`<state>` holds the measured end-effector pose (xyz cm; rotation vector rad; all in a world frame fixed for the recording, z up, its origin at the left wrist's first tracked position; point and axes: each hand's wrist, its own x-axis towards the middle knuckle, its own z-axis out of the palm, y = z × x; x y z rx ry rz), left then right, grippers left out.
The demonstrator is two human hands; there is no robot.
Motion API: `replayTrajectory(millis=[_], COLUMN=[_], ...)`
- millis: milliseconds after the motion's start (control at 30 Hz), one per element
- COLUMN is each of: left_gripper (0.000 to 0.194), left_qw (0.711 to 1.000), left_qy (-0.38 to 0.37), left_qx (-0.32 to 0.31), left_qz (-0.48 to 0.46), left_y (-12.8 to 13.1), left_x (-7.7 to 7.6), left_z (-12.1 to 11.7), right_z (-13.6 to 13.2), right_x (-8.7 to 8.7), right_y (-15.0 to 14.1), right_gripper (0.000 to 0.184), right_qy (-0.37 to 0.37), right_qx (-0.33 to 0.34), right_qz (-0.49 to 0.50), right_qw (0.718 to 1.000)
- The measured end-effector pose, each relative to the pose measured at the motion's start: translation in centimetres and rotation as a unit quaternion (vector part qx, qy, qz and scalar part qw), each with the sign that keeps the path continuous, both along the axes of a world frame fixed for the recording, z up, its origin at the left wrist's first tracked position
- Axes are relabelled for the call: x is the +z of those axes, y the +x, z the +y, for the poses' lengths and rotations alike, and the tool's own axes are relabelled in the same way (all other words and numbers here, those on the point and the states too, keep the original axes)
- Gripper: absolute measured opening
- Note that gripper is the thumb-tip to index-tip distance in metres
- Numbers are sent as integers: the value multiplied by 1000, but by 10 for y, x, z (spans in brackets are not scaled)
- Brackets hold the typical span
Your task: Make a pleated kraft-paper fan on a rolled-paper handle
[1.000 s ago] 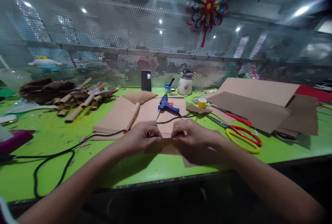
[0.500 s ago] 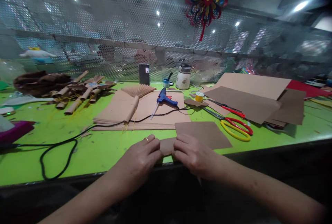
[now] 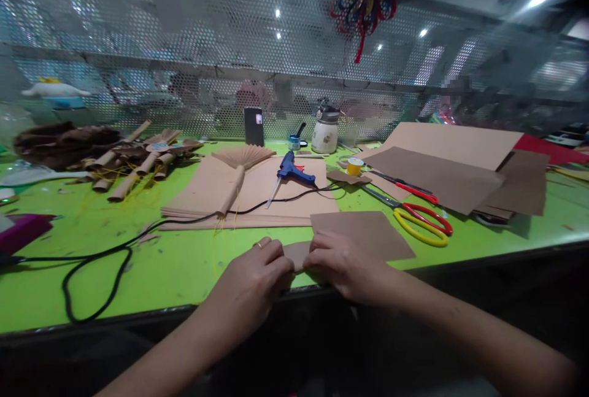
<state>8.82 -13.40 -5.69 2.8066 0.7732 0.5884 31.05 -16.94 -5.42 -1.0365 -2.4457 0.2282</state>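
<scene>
At the table's front edge, a small piece of brown paper (image 3: 298, 253) lies between my two hands. My left hand (image 3: 257, 271), with a ring on one finger, has its fingers closed on the paper's left end. The fingers of my right hand (image 3: 343, 262) are curled shut on its right end. Both sets of fingertips hide parts of the paper. Just beyond my right hand, a flat brown paper sheet (image 3: 368, 234) lies on the green table (image 3: 179, 274). A folded paper fan with a rolled handle (image 3: 232, 191) rests on a stack of tan sheets (image 3: 193, 194) farther back.
A blue glue gun (image 3: 294, 170) sits on the stack, its black cable (image 3: 126, 243) looping left. Scissors with red and yellow handles (image 3: 421, 225), a yellow spool (image 3: 354, 167) and large brown sheets (image 3: 437, 173) are at right. Paper rolls (image 3: 124, 185) lie at left.
My hands have drawn slightly closer together, and less of the small brown paper shows between them. The camera view has shifted a little.
</scene>
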Motion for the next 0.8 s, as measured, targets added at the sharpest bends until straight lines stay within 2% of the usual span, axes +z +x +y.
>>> replayTrajectory(millis=[233,367,467,600,800], left_gripper=[23,23,20,21,21], left_qw=[994,986,979,974,972], left_qy=[-103,-158,-197,-211,-208], left_qx=[35,21,22,33,41], left_qz=[6,38,51,77,99], left_y=[6,5,2,-5,-13], left_x=[7,15,20,24,24], left_z=[8,18,24,29,31], right_z=[4,13,20,24,24], right_x=[-2,7,19,30,31], right_y=[-10,-8,-5,-2,5], right_gripper=[13,14,14,16,17], right_qy=[-31,-114,-169,-183,-173], right_qx=[-25,-19,-21,-30,-43], right_qz=[20,50,26,-27,-53], right_qw=[999,992,985,982,983])
